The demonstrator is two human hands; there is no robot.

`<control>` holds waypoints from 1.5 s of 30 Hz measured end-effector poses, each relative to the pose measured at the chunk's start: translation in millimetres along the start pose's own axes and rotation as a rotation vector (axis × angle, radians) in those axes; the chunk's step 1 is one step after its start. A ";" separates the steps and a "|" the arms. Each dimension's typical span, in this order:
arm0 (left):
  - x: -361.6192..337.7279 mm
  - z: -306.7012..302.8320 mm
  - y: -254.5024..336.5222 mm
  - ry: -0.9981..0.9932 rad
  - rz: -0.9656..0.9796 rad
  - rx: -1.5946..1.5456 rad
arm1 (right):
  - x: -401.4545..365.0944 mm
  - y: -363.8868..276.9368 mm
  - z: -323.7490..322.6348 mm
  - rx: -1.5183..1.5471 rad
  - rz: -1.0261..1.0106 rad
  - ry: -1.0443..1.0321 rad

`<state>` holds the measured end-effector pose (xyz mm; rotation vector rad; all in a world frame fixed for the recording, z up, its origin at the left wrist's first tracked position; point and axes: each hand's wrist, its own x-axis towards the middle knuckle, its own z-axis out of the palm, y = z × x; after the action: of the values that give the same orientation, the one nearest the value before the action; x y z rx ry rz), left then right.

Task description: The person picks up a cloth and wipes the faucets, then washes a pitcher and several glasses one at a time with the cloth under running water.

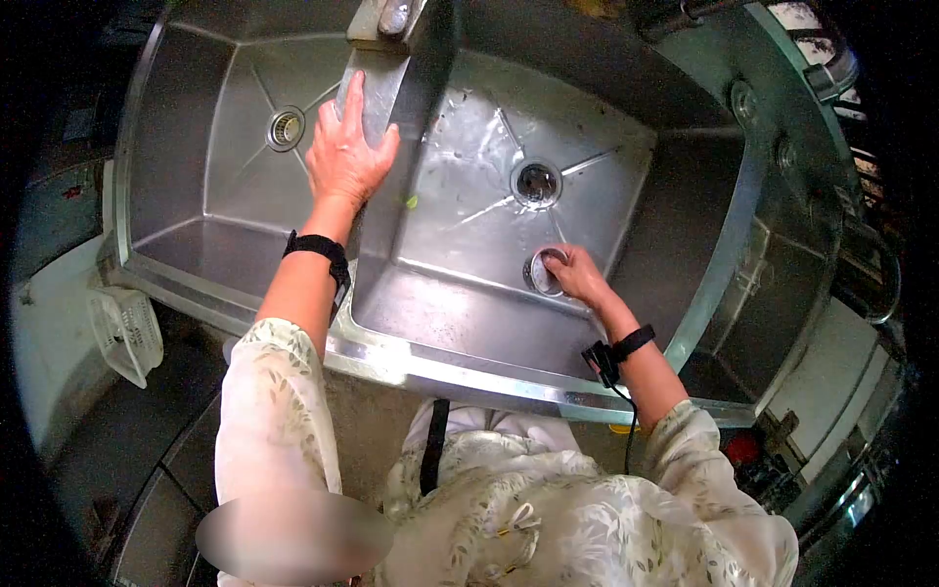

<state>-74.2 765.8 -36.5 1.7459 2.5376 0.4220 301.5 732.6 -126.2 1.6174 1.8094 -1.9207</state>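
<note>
My left hand (347, 161) lies over the metal divider (387, 88) between two sink basins, its fingers spread and the index finger stretched forward. Nothing shows in its grasp. Low in the middle basin (460, 147), my right hand (582, 276) grips the rim of a small round metal sink strainer (541, 272), thumb and fingers closed on it. The strainer is tilted, its opening facing my right hand. Beyond it is the middle basin's drain (537, 184), a dark hole with a shiny ring. A small green scrap (412, 203) sticks near the divider.
The left basin (220, 157) has a drain with a strainer (286, 128) in it. A faucet base (395, 18) stands at the back of the divider. Another basin (758, 303) is at the right. A white plastic basket (127, 333) hangs below the sink's left front edge.
</note>
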 end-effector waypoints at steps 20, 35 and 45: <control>1.3 1.4 -1.5 -0.053 -0.021 0.008 | 38.3 110.6 -67.8 -0.393 0.246 -0.001; 0.0 4.5 -4.9 -0.030 -0.014 0.013 | 5.6 183.6 -20.3 -0.648 0.494 -0.458; 1.5 0.1 -1.6 -0.050 -0.012 -0.030 | 128.5 102.1 -67.2 -0.188 0.073 0.477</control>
<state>-76.1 766.7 -36.8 1.7081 2.4932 0.4094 350.4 825.6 -269.1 2.1668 1.9701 -1.3632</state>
